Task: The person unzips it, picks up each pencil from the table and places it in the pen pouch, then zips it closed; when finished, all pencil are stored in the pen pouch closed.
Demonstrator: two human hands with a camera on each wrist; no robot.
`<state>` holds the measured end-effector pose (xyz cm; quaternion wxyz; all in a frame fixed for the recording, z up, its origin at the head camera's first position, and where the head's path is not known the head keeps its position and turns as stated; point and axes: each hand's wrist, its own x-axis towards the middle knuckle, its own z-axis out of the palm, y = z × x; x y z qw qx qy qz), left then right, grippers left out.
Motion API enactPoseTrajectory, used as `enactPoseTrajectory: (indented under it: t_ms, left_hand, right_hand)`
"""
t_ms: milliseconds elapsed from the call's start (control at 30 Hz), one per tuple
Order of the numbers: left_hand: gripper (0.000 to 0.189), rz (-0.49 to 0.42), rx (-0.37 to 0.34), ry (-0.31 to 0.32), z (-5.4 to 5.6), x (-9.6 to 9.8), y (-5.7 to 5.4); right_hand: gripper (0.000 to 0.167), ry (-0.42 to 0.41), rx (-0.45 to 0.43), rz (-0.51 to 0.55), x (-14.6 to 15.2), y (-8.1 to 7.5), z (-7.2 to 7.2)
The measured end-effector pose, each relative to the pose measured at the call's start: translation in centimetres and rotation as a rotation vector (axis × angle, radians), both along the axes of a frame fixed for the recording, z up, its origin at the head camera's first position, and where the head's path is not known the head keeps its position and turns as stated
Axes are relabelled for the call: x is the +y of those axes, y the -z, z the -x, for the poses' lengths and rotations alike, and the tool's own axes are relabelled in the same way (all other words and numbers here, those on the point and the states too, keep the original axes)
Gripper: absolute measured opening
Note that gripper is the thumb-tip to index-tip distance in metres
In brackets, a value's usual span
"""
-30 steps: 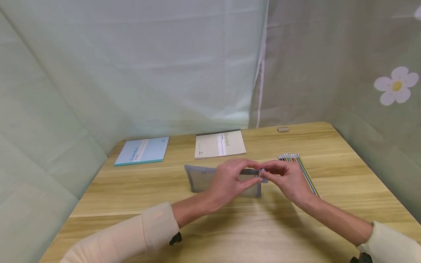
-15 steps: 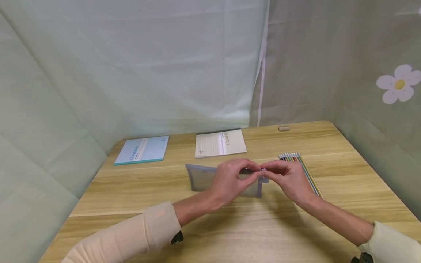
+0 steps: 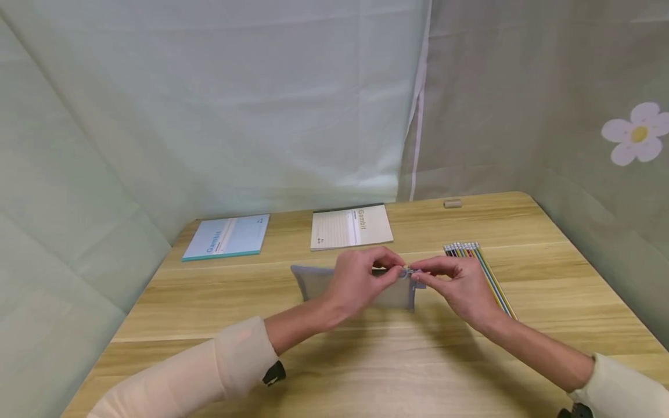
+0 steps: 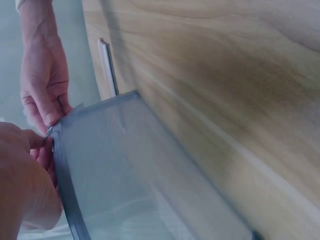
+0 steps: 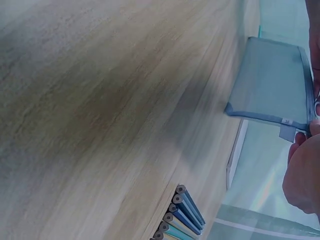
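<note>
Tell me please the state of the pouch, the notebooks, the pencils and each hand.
Pouch: held upright; whether fully zipped, I cannot tell.
Blue notebook: closed, lying flat.
Beige notebook: closed, lying flat.
Pencils: lying side by side, visible near ends unsharpened.
Left hand: pinching at the pouch's top edge.
Right hand: pinching near that edge's right end.
</note>
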<state>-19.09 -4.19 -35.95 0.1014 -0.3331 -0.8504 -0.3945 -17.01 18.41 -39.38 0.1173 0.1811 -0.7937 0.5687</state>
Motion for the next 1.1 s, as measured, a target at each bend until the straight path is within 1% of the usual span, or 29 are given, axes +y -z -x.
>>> enactPoseTrajectory:
  t_ms: [200,367,533,700,833,1000,1100]
  left_hand:
    - [0.005,0.042,-0.087,-0.017,-0.2,-0.6,-1.0]
    - [0.006,0.074,-0.102,-0.034,-0.1,-1.7,-1.2]
    - [0.006,0.063,-0.108,-0.038,0.0,-3.4,-1.3]
    - [0.008,0.046,-0.078,-0.022,0.2,-5.4,-1.1]
    - [0.008,0.042,-0.041,-0.027,0.3,-7.1,-0.9]
    - [0.009,0.038,-0.021,-0.052,0.2,-9.4,-0.7]
    - [0.01,0.059,-0.004,-0.091,0.1,-11.0,-0.8]
  right_hand:
    - [0.012,0.009,0.025,-0.042,-0.2,-0.2,-0.2]
    - [0.012,0.018,0.043,-0.059,-0.1,-0.3,-0.2]
    - [0.013,0.019,0.05,-0.039,0.3,-0.2,-0.3]
    - [0.014,0.028,0.058,-0.042,0.8,-0.2,-0.4]
    - [0.013,0.026,0.047,-0.05,1.1,-0.3,-0.6]
    - [0.013,0.035,0.027,-0.057,1.7,-0.4,-0.7]
    - [0.013,0.044,0.026,-0.066,2.2,-0.5,-0.8]
